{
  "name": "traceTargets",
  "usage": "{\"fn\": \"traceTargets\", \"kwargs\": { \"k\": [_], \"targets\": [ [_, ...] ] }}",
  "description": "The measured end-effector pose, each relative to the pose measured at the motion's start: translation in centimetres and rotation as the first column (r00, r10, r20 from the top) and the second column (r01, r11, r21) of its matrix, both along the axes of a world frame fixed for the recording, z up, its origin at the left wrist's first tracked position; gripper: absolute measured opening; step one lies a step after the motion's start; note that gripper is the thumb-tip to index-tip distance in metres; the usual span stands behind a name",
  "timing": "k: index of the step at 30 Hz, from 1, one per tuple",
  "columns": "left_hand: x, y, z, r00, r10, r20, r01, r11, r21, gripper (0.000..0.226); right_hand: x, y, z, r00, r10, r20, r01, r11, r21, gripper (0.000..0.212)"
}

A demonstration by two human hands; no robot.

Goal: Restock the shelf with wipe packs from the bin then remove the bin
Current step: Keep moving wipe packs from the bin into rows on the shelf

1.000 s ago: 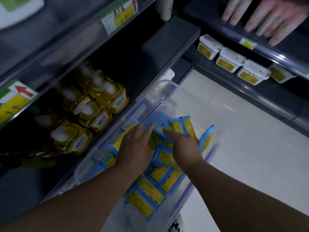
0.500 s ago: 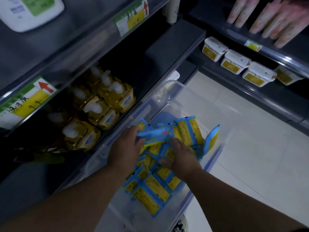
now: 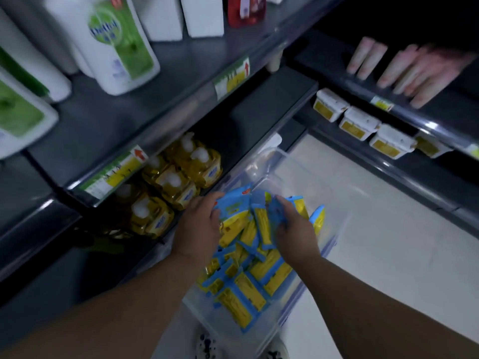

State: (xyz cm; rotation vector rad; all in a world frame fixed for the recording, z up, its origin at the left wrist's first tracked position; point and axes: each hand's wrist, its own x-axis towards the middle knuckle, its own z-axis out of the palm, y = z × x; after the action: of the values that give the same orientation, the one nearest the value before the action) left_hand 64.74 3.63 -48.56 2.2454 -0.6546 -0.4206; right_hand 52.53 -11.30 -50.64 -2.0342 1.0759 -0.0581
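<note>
A clear plastic bin (image 3: 334,244) stands on the floor against the bottom shelf (image 3: 248,120), holding several blue-and-yellow wipe packs (image 3: 243,294). My left hand (image 3: 197,226) grips a bunch of these packs (image 3: 233,206) from the left, lifted above the pile. From the right, my right hand (image 3: 295,229) closes on the same raised bunch, fingers curled over blue packs. The bottom shelf is dark and bare behind the bin's far end.
Yellow soap refill pouches (image 3: 181,177) fill the left part of the bottom shelf. White Dettol bottles (image 3: 114,42) stand on the shelf above. White tubs (image 3: 360,123) and pink tubes (image 3: 404,68) sit on the right-hand shelving. Pale tiled floor (image 3: 388,242) lies to the right.
Both hands went from pressing into the pile to gathering and lifting a bunch of packs above it. The camera tilted upward, revealing the upper shelf.
</note>
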Motion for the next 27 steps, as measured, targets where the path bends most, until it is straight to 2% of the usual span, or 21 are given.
{"fn": "traceTargets", "kwargs": {
  "k": [2, 5, 8, 12, 14, 17, 19, 23, 24, 27],
  "targets": [
    [0.2, 0.3, 2.7, 0.999, 0.019, 0.031, -0.019, 1.0, -0.005, 0.033, 0.4, 0.3, 2.7, 0.985, -0.099, 0.144, 0.088, 0.993, 0.082, 0.062],
    [0.1, 1.3, 7.0, 0.996, 0.082, 0.028, -0.08, 0.996, -0.046, 0.033, 0.9, 0.8, 7.0, 0.937, -0.178, 0.302, 0.098, 0.96, 0.262, 0.059],
    [-0.3, 2.9, 10.7, 0.987, 0.15, 0.058, -0.146, 0.987, -0.067, 0.031, 1.0, 1.5, 11.8, 0.911, -0.223, 0.348, 0.054, 0.898, 0.436, 0.05],
    [-2.3, 5.5, 15.4, 0.96, 0.269, 0.074, -0.256, 0.954, -0.154, 0.029, 0.1, 3.0, 17.6, 0.899, -0.228, 0.373, -0.029, 0.82, 0.572, 0.033],
    [-4.1, 7.0, 18.0, 0.94, 0.335, 0.066, -0.315, 0.926, -0.211, 0.029, -0.7, 3.9, 20.4, 0.89, -0.241, 0.386, -0.089, 0.739, 0.667, 0.024],
    [-6.4, 9.5, 21.6, 0.895, 0.427, 0.127, -0.388, 0.887, -0.249, 0.029, -1.7, 5.8, 24.5, 0.874, -0.269, 0.405, -0.182, 0.591, 0.786, 0.023],
    [-7.9, 11.3, 24.3, 0.865, 0.467, 0.183, -0.415, 0.872, -0.262, 0.03, -2.0, 7.2, 26.9, 0.869, -0.248, 0.428, -0.243, 0.539, 0.807, 0.025],
    [-10.4, 15.1, 30.0, 0.787, 0.567, 0.242, -0.485, 0.812, -0.326, 0.031, -1.9, 10.8, 32.0, 0.86, -0.122, 0.495, -0.373, 0.511, 0.774, 0.025],
    [-10.7, 16.1, 31.2, 0.767, 0.587, 0.258, -0.496, 0.798, -0.342, 0.031, -1.8, 11.7, 33.1, 0.856, -0.075, 0.512, -0.409, 0.508, 0.758, 0.029],
    [-11.9, 19.4, 34.7, 0.709, 0.662, 0.245, -0.556, 0.737, -0.384, 0.029, -1.6, 14.8, 35.8, 0.824, 0.098, 0.558, -0.515, 0.54, 0.665, 0.062]
  ]
}}
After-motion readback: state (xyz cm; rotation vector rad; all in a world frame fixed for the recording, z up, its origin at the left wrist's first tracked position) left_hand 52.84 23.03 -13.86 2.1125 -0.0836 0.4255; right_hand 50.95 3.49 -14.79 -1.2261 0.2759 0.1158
